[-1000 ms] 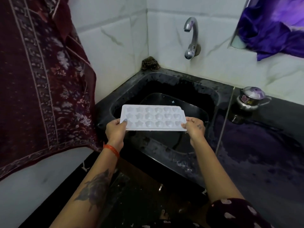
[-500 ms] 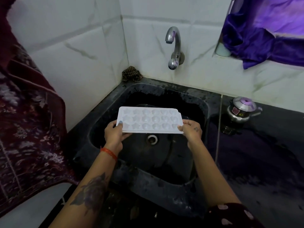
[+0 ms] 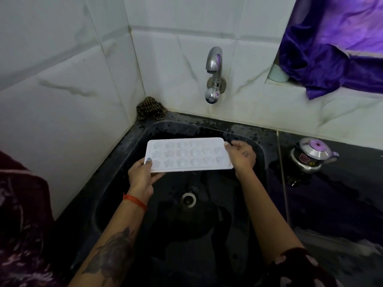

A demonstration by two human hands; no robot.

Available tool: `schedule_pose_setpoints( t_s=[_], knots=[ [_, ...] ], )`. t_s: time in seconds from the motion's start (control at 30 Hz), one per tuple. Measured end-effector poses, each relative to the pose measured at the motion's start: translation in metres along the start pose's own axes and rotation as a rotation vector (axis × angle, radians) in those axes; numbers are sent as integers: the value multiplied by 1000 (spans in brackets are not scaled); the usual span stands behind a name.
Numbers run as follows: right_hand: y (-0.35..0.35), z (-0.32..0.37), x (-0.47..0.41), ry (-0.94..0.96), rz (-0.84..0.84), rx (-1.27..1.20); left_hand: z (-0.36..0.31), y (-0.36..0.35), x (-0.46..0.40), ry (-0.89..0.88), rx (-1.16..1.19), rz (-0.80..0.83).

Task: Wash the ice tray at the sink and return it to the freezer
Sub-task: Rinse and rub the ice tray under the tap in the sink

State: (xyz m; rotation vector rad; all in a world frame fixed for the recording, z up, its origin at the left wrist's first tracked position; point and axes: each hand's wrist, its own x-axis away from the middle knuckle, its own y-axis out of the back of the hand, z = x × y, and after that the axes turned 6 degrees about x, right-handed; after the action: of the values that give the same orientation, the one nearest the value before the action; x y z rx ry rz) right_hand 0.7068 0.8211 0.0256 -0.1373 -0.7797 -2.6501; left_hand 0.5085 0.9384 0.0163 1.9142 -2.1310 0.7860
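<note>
The left hand point(image 3: 141, 175) gripped the near left corner of the white ice tray point(image 3: 187, 155), its thumb laid on the tray's top face and its fingers curled underneath. An orange thread band point(image 3: 134, 201) circled that wrist, and a dark tattoo point(image 3: 112, 253) marked the forearm below it. The right hand point(image 3: 241, 156) pinched the tray's right end, thumb at the far corner and fingers wrapped around the short edge.

The tray was held roughly level over the black sink point(image 3: 132, 146), above the basin and apart from its floor, with its star and shell-shaped moulds facing up. The round metal drain point(image 3: 188, 198) lay in the basin nearer the person than the tray. Behind the sink, a chrome tap point(image 3: 214, 73) came out of the white tiled wall point(image 3: 62, 90), its spout above the basin's far side. A brown scrubber point(image 3: 150, 108) sat in the sink's far left corner, against the wall. To the right of the sink, on the dark countertop point(image 3: 342, 204), stood a small steel pot point(image 3: 313, 155) with a purple-knobbed lid. A purple cloth point(image 3: 335, 48) hung above the countertop, well right of the tap. A maroon patterned cloth point(image 3: 22, 214) hung left of the sink.
</note>
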Motion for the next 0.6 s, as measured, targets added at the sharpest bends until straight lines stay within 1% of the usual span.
schedule_pose_setpoints(
  t_s=[0.07, 0.13, 0.23, 0.33, 0.47, 0.6],
  knots=[
    [-10, 22, -14, 84, -41, -17, -3, -3, -9, -2, 6, 17],
    [-18, 45, -29, 148, -41, 3, -4, -6, -16, 4, 7, 27],
    [-28, 83, -54, 144, 53, 66, -4, -10, -25, 21, 3, 36],
    [-39, 114, -76, 136, 114, 29, -3, -13, -33, 29, -5, 39],
    [-53, 126, -88, 172, 90, 31, -3, -16, -41, 21, -17, 42],
    [-60, 118, -92, 292, 11, 132, -4, -17, -45, 10, -15, 37]
  ],
)
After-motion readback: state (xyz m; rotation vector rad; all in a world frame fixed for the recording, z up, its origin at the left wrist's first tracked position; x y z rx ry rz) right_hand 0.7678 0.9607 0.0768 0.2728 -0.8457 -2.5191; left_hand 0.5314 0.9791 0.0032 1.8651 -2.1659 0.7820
